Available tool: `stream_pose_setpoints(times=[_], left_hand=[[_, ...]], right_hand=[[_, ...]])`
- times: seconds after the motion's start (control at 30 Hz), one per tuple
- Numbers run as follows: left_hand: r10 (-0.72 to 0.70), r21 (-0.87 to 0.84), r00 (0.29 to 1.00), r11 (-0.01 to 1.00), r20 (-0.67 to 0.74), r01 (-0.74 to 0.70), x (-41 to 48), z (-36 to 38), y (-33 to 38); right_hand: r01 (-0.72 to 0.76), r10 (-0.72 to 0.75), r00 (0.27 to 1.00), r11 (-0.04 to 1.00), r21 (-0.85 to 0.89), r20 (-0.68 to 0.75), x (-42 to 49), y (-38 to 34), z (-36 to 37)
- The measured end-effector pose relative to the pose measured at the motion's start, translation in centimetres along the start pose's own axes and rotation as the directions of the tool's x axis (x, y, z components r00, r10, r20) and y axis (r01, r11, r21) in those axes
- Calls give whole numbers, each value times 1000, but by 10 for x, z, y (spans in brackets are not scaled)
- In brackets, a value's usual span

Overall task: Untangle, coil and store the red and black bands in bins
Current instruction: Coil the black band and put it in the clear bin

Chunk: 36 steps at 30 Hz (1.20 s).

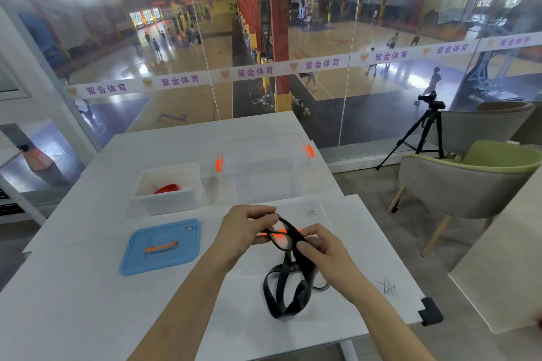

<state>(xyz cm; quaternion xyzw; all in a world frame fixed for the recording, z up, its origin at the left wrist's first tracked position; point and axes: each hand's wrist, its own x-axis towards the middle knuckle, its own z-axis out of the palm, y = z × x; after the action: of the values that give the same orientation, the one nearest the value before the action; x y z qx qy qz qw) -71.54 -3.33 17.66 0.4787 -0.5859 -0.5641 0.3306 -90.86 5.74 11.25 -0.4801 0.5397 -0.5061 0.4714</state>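
Nearby: blue lid point(140, 258), bin point(167, 203) w/ red band point(167, 188); L grip point(243, 228), R grip point(325, 252) pinch black band point(281, 299).

The white worktop point(73, 302) carries a white bin point(167, 199) and clear bin point(264, 173) toward its far edge, a blue lid point(161, 246) and clear lid point(319, 223) nearer, and the loops of a black band point(281, 296) toward the near right corner.

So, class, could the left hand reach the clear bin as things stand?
Probably yes: the clear bin looks open, just beyond the left hand, nothing standing between. But that hand's fingers pinch the black band, which the right hand also holds.
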Motion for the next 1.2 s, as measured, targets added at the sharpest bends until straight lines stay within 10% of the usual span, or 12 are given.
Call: stream_pose_setpoints(times=[0.37,1.2], left_hand=[[74,62,994,995,83,-80,-5,2,29],[235,-148,944,950,-232,-273,-5,0,60]], right_hand=[[-56,28,986,984,167,166,6,0,5],[64,-85,993,973,222,86,22,-29,2]])
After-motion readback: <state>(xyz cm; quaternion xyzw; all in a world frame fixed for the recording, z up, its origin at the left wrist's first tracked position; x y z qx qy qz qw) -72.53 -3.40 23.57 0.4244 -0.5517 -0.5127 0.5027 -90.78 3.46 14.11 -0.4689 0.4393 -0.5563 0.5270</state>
